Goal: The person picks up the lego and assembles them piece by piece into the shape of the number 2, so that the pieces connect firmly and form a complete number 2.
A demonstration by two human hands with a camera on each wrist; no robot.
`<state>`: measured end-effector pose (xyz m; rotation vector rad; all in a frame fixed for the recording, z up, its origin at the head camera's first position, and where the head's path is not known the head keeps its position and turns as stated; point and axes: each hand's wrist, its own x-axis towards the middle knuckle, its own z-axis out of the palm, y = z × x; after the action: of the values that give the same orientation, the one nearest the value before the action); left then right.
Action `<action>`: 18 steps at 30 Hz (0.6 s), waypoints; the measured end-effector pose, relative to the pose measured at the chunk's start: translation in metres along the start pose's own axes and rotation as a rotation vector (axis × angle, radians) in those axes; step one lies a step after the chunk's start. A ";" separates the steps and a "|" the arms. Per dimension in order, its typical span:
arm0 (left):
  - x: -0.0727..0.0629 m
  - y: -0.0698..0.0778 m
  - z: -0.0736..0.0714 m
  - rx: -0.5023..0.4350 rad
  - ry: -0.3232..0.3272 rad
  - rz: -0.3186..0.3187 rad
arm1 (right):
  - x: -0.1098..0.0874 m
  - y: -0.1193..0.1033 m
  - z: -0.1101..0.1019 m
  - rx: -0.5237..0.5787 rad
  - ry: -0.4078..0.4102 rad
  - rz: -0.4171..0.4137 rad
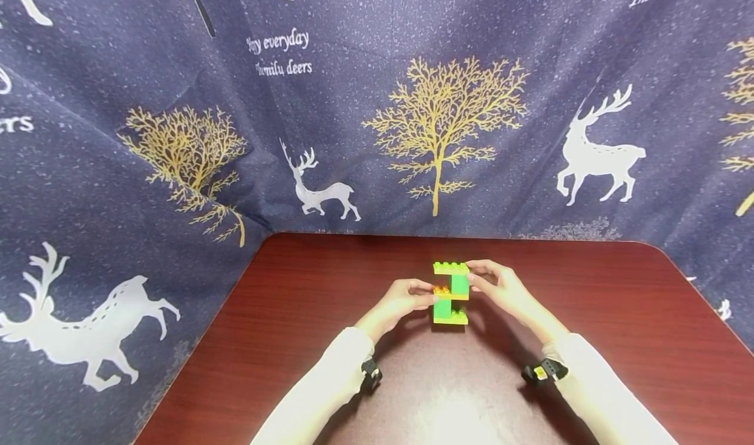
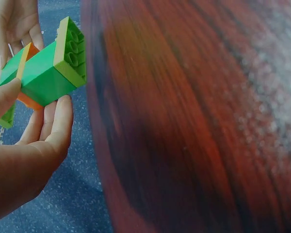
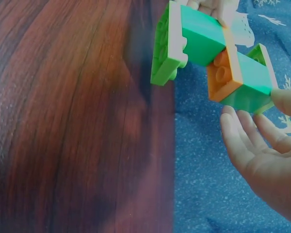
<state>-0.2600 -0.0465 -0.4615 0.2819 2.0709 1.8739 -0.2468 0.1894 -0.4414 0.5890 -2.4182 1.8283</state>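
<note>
Both hands hold one stepped stack of toy building blocks, raised off the table. At its bottom is a lime plate (image 1: pixel 458 319), whose hollow underside shows in the left wrist view. On it sits a green block (image 1: pixel 442 308), then an orange plate (image 1: pixel 451 295), a second green block (image 1: pixel 459 284) offset to the right, and a lime top plate (image 1: pixel 450 269). My left hand (image 1: pixel 406 296) pinches the stack from the left by the orange plate and lower green block. From the right, my right hand (image 1: pixel 497 284) grips the upper green block near the top plate.
A dark red wood-grain table (image 1: pixel 283 353) lies under the hands, with a bright glare near its front. Behind it and at the left hangs a blue cloth (image 1: pixel 383 118) printed with deer and trees. Each wrist wears a black strap-on device (image 1: pixel 370 374).
</note>
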 end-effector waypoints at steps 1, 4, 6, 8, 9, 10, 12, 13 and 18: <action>0.000 0.000 0.000 -0.007 -0.005 -0.001 | 0.000 0.001 0.000 0.015 -0.002 0.014; 0.000 0.000 -0.001 -0.021 -0.018 -0.011 | 0.001 0.003 0.000 0.031 -0.008 0.046; 0.000 -0.001 -0.002 -0.028 -0.026 -0.014 | 0.001 0.005 0.000 0.028 -0.012 0.065; 0.000 -0.003 -0.002 -0.034 -0.033 -0.020 | 0.002 0.005 0.000 0.022 -0.016 0.084; 0.001 -0.004 -0.003 -0.037 -0.037 -0.021 | 0.002 0.005 0.000 0.021 -0.016 0.095; 0.001 -0.005 -0.003 -0.039 -0.041 -0.022 | 0.002 0.005 -0.001 0.018 -0.017 0.108; 0.002 -0.005 -0.003 -0.044 -0.048 -0.027 | 0.002 0.004 -0.001 0.016 -0.023 0.129; 0.003 -0.006 -0.003 -0.049 -0.049 -0.031 | 0.003 0.004 -0.001 0.020 -0.024 0.141; 0.003 -0.007 -0.001 -0.041 -0.044 -0.036 | 0.005 0.005 0.000 0.028 -0.034 0.199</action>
<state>-0.2630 -0.0472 -0.4692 0.2718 1.9935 1.8704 -0.2531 0.1891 -0.4444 0.3961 -2.5599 1.9424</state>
